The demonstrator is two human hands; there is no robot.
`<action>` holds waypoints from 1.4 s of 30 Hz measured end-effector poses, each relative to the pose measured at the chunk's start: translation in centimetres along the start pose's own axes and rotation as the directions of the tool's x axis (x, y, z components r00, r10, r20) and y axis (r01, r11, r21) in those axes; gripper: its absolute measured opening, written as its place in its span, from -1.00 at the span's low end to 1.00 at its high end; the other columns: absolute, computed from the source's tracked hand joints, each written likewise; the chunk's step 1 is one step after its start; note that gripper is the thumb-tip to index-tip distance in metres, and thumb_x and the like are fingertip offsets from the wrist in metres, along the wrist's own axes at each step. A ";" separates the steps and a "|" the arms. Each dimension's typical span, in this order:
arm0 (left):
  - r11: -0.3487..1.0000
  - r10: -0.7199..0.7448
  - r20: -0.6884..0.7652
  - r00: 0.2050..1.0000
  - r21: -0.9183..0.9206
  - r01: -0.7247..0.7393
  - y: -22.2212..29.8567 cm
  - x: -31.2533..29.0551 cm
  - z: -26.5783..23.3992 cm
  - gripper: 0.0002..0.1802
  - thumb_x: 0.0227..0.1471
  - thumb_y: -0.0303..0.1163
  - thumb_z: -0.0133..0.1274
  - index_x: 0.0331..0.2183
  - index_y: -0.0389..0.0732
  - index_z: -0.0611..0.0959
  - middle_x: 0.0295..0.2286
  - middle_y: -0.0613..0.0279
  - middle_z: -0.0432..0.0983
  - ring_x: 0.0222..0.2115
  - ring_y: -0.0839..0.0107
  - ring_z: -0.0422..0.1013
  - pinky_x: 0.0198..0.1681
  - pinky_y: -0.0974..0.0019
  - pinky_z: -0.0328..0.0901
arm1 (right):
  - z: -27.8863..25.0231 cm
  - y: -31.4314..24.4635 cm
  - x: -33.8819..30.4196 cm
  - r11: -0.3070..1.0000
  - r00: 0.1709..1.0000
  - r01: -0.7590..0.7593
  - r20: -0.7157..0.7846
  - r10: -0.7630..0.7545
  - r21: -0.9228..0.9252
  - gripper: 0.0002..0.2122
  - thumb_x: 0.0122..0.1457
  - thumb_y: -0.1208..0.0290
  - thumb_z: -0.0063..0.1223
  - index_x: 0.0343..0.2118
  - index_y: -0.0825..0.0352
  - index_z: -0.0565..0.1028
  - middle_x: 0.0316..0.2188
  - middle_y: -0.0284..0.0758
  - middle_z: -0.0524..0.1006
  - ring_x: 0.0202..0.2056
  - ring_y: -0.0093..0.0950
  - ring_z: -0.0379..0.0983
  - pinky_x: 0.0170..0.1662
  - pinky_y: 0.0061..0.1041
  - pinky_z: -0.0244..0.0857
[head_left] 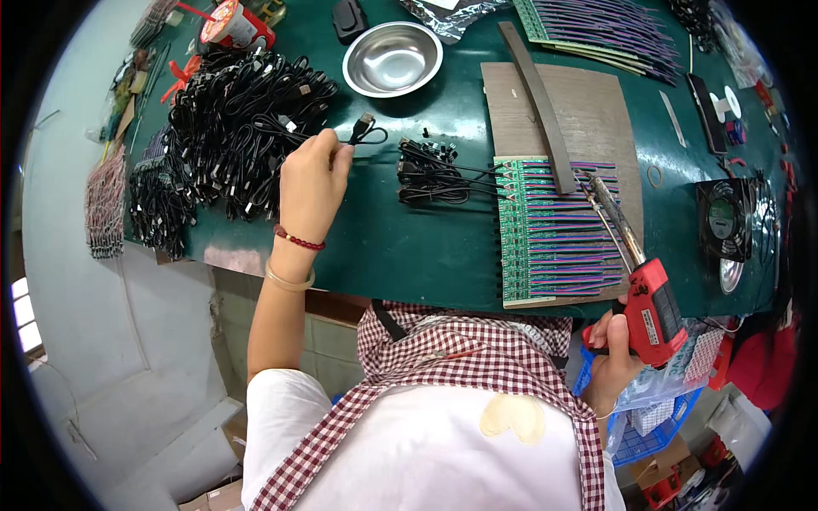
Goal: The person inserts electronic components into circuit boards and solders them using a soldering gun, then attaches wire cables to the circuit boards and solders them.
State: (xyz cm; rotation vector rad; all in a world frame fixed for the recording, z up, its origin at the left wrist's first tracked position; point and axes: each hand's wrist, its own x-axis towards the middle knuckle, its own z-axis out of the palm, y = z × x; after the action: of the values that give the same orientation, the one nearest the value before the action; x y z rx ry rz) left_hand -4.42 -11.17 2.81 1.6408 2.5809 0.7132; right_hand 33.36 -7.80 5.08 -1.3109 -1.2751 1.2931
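Note:
My left hand [319,175] is closed in a pinch on a black USB cable [366,128], whose plug and small loop stick out beyond the fingertips. Beside that hand lies a big heap of black USB cables [234,119]. In my right hand [615,353] is a red soldering gun [654,311], its metal barrel pointing up and away over the board. Near its tip, a row of green circuit boards [514,234] with purple, blue and black wires rests on a wooden board [588,94]. A grey bar [545,119] lies across it. A small bundle of black cables [430,175] runs to the upper circuit boards.
On the green table [409,264] stand a metal bowl [392,60] and a red-and-white cup [230,25] at the back. More wired circuit strips [596,34] lie far right. A black fan [722,220] and a white spool [726,104] are at the right.

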 end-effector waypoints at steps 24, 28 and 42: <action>0.967 -0.251 -0.193 0.949 -0.012 0.253 5.0 -5.5 -3.9 -0.94 -0.03 -0.57 -0.02 -0.40 -0.30 0.51 -0.49 0.08 0.47 -0.52 0.23 0.42 -0.43 0.28 0.30 | 0.2 0.0 0.6 0.991 0.998 -0.014 0.070 0.005 0.132 -0.75 0.14 0.57 -0.10 -0.12 0.49 0.30 -0.65 -0.34 0.32 -0.68 -0.65 0.16 -0.56 -0.65 0.13; 0.998 0.034 -0.082 0.996 -0.054 -0.038 3.2 -0.8 0.7 -0.89 -0.03 -0.47 0.05 -0.39 -0.30 0.54 -0.49 0.13 0.48 -0.52 0.32 0.42 -0.45 0.35 0.29 | 0.6 -0.5 0.5 0.991 0.996 -0.007 0.087 -0.005 0.133 -0.75 0.14 0.56 -0.09 -0.12 0.49 0.29 -0.66 -0.34 0.32 -0.68 -0.65 0.16 -0.57 -0.65 0.12; 0.932 0.180 -0.091 0.979 -0.302 -0.199 0.7 3.1 4.1 -0.92 -0.12 -0.57 0.05 -0.49 -0.31 0.47 -0.60 0.17 0.37 -0.59 0.33 0.33 -0.47 0.35 0.26 | 0.6 -1.3 0.8 0.981 0.998 -0.012 0.058 0.001 0.195 -0.74 0.13 0.55 -0.07 -0.11 0.48 0.30 -0.65 -0.34 0.31 -0.68 -0.64 0.17 -0.56 -0.65 0.13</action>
State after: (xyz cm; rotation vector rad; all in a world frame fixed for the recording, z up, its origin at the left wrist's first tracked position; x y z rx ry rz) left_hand -4.27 -6.76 0.13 1.7997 2.2171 1.1307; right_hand 32.57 -6.92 6.24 -1.1476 -1.1518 1.4317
